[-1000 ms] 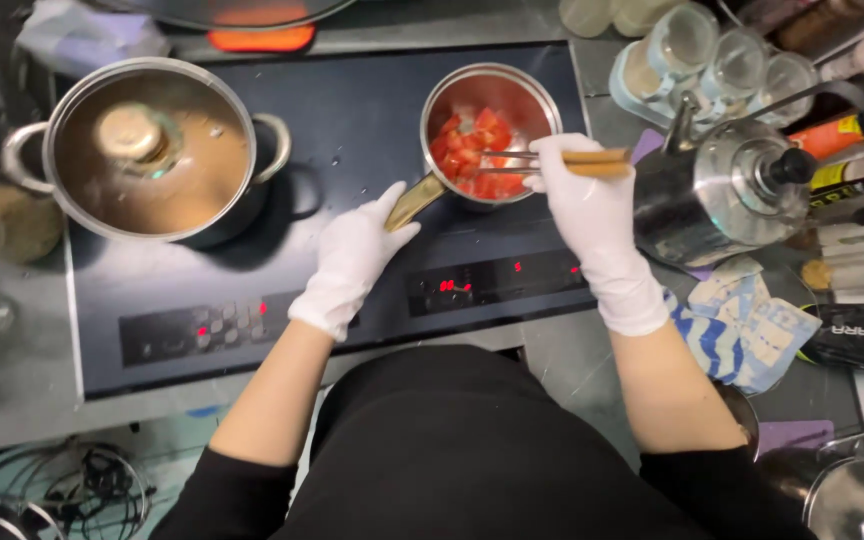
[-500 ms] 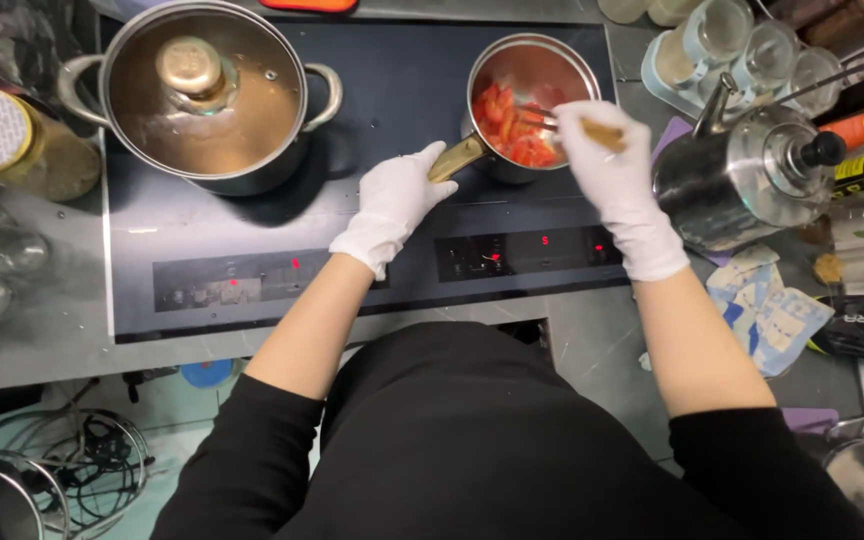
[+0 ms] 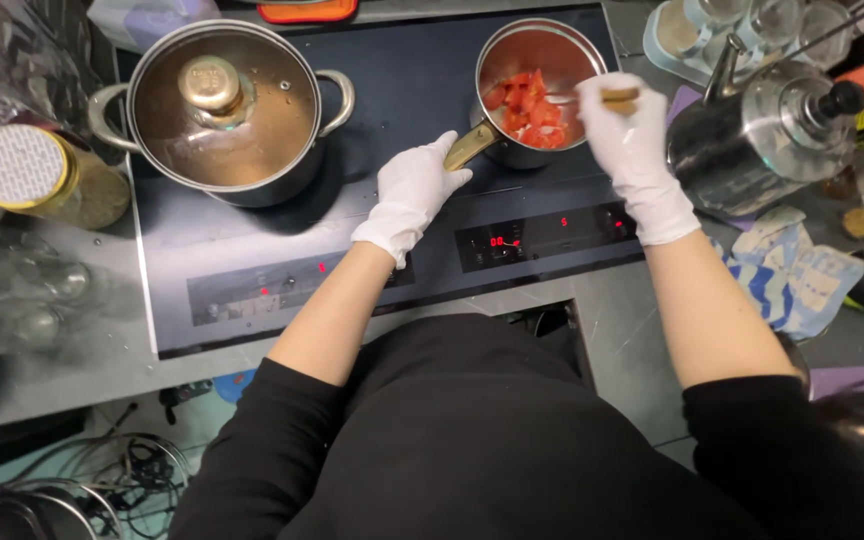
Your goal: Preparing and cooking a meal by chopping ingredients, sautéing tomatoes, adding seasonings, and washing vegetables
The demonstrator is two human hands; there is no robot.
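Observation:
A small steel saucepan [image 3: 552, 45] with red tomato pieces [image 3: 530, 108] stands on the back right of a black induction hob [image 3: 282, 250]. My left hand [image 3: 410, 192], in a white glove, holds the saucepan's brass-coloured handle [image 3: 467, 147]. My right hand [image 3: 632, 150], also gloved, grips a wooden-handled utensil [image 3: 620, 96] over the pan's right rim; its working end reaches into the tomatoes and is mostly hidden.
A large lidded steel pot [image 3: 220, 110] sits on the hob's back left. A steel kettle [image 3: 762, 125] stands right of the saucepan, with glasses [image 3: 752, 20] behind it. Jars [image 3: 37, 175] crowd the left counter. A blue-and-white cloth [image 3: 802, 275] lies at right.
The view has shifted, so the hob and pans now sit further right and lower in frame. My right hand has turned the utensil over the saucepan; my left hand keeps hold of the handle.

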